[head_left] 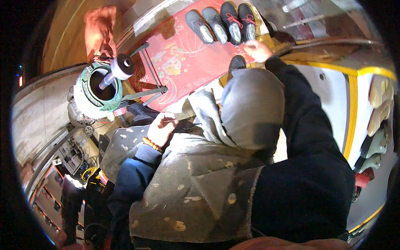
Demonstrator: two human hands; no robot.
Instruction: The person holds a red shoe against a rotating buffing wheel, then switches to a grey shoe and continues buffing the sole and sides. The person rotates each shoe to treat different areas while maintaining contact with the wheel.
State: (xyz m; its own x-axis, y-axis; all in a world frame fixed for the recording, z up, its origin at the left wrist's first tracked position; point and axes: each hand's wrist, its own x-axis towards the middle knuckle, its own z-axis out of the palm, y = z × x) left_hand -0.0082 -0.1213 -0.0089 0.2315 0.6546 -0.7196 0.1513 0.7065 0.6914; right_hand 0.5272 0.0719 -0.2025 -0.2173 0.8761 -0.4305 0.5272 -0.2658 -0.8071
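The hands are apart, grips undeterminable, right hand (258, 51) beside the far-right laced shoe (247, 21) on the red surface (200, 64), left hand (161, 129) nearer; shoe judged light, flexible, best held at the heel.

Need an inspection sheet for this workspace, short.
Surface: red patterned mat.
Job's things: grey shoes and black shoes with red laces, side by side at the far edge.
Clutter: metal frame; green-rimmed drum, orange cloth behind it.
Hands: right hand near the black shoes' heels, contact unclear; left hand above the lap, nothing seen in it.
Cables: tangled cables, lower left.
Surroundings: yellow-edged panel at right.
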